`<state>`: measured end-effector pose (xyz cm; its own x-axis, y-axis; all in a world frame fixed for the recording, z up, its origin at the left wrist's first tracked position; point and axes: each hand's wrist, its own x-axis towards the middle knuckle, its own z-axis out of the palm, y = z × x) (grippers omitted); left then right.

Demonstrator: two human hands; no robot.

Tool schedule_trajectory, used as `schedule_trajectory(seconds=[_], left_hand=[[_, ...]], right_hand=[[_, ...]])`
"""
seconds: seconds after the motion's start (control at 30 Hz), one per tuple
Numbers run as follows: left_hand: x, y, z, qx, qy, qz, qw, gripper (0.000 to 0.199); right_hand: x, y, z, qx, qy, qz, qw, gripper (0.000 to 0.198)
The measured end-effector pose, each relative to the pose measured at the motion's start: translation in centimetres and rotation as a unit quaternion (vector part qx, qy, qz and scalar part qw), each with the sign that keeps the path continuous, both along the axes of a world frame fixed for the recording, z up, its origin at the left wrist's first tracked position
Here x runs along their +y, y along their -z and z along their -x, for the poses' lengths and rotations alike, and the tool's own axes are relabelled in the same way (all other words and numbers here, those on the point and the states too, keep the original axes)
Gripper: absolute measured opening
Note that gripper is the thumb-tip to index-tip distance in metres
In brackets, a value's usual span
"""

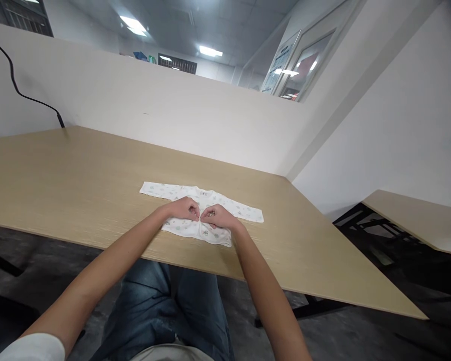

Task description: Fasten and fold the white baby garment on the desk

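Note:
A small white baby shirt (184, 229) with a faint coloured print lies spread on the wooden table, front side up, its sleeves stretched out to both sides and its neckline away from me. My left hand (186, 207) pinches the shirt at its front opening, about the middle. Close beside it, my right hand (217, 216) pinches the other side of the same opening. The fingertips of both hands nearly meet there, and the cloth is gathered slightly between them. Whatever fastener they may hold is too small to make out.
The light wooden table (86, 180) meets a low white partition (195, 120) at the back. A black cable (33, 99) hangs at the left rear. Another table (421, 218) stands to the right, past a gap. My legs (165, 311) are under the front edge.

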<state>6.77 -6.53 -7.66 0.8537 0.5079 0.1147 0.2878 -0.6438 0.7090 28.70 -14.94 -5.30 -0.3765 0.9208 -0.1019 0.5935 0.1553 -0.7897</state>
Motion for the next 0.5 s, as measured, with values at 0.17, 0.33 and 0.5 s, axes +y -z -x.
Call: schedule_trajectory(seconds=[0.17,0.33,0.5], left_hand=[[-0.2,0.2,-0.2,-0.012,0.001,-0.005,1.0,0.019],[-0.5,0.1,-0.4,-0.019,-0.003,-0.007,1.0,0.017],[-1.1,-0.5,-0.4,-0.023,-0.012,0.0,1.0,0.019]], right_hand=[[-0.1,-0.1,0.2,-0.009,-0.001,-0.001,1.0,0.022],[0.5,0.9,0.4,-0.054,0.018,-0.083,0.995,0.014],[0.7,1.2,0.4,-0.078,0.007,-0.093,0.993,0.013]])
